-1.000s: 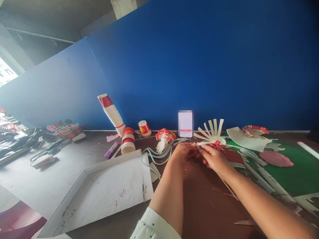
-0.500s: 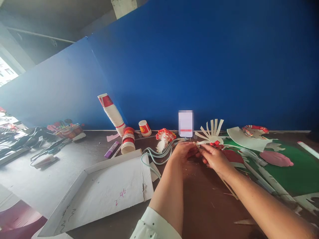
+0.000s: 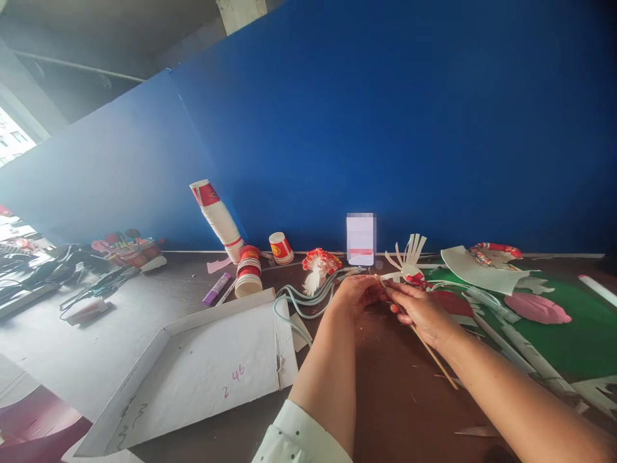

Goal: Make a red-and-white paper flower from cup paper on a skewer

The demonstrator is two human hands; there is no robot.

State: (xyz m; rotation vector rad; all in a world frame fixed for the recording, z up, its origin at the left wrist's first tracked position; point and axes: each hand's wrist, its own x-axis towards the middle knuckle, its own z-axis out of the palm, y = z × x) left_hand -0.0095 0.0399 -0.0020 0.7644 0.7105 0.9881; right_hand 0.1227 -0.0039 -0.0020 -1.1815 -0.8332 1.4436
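Observation:
A paper cup cut into white strips (image 3: 412, 254), with red parts at its base, fans out just beyond my hands. My left hand (image 3: 359, 294) is closed, its fingertips pinching the end of one white strip. Close against it, my right hand (image 3: 414, 310) pinches the same strip with thumb and forefinger, its other fingers curled. A thin wooden stick (image 3: 436, 360) runs out from below my right hand toward the near right; whether those curled fingers grip it is hidden.
A white box lid (image 3: 202, 373) lies left, with grey cables (image 3: 308, 302) beside it. Behind stand stacked paper cups (image 3: 222, 222), a single cup (image 3: 281, 249), a red-and-white paper flower (image 3: 321, 265) and a phone (image 3: 360, 238). Right are a green mat (image 3: 559, 341) and a pink piece (image 3: 537, 307).
The cut cup has turned, so its strips look narrower and more bunched. My right hand has shifted slightly, and more of the wooden stick shows beneath it.

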